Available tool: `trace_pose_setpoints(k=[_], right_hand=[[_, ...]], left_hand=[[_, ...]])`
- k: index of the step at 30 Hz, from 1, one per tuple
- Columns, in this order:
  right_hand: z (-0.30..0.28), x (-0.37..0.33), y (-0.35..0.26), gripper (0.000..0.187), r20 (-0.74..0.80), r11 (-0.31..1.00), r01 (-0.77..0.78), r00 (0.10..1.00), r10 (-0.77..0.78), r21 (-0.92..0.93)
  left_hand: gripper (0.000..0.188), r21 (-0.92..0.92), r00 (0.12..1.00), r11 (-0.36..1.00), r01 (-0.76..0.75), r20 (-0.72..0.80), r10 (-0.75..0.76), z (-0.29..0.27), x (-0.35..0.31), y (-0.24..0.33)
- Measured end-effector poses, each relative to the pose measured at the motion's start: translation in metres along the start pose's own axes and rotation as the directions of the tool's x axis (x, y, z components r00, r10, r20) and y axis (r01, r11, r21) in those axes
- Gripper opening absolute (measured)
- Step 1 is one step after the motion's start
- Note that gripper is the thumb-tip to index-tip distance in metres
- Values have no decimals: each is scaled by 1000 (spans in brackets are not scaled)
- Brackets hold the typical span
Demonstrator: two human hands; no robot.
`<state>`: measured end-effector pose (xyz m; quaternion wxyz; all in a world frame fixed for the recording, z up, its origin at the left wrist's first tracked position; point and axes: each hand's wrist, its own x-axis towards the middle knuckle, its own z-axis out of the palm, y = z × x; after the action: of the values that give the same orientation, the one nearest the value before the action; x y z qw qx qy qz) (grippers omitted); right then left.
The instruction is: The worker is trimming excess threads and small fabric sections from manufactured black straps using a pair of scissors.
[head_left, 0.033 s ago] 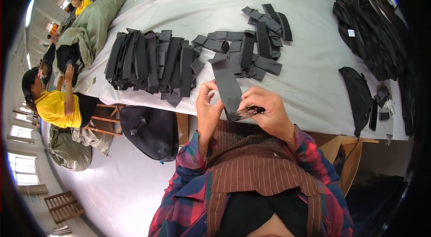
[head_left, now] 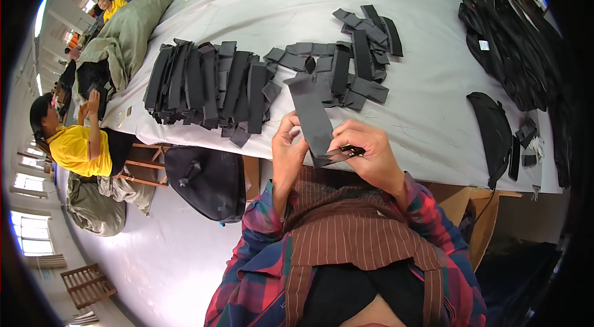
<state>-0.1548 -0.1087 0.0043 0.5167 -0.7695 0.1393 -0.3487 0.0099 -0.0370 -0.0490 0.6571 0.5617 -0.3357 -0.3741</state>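
A dark grey fabric strip (head_left: 312, 113) stands up from between my hands at the table's near edge. My left hand (head_left: 289, 150) pinches its lower left side, fingers closed. In my right hand (head_left: 370, 150), closed at the strip's lower right side, are small thread snips (head_left: 352, 150) with dark handles and a bit of yellow. Their blade lies by the strip's lower end; whether it touches the cloth I cannot tell. Just beyond my hands lies a loose pile of similar strips (head_left: 340, 67). A thick row of strips (head_left: 201, 86) is to the left.
White cloth covers the table (head_left: 433, 110). Black bags (head_left: 504, 48) and a black curved pouch (head_left: 490, 135) lie on the right. A black case (head_left: 207, 181) is below the left edge. A co-worker in a yellow shirt (head_left: 80, 149) handles black material at far left.
The upper end of the strip has tilted very slightly left. Both hands keep nearly the same place and grip.
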Motion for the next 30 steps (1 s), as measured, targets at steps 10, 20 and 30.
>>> trace_pose_setpoints(k=[10,20,30], right_hand=[[0,-3,5,17,13,983,-32,999,35,-182],[-19,4,1,15,-206,881,-50,977,-54,-470],[-16,4,-1,12,-185,732,43,956,-227,-680]], left_hand=[[22,-422,979,893,154,186,-81,11,-15,17],[20,-308,986,944,114,155,-68,14,-16,29],[15,-373,964,896,240,201,-174,13,-17,29]])
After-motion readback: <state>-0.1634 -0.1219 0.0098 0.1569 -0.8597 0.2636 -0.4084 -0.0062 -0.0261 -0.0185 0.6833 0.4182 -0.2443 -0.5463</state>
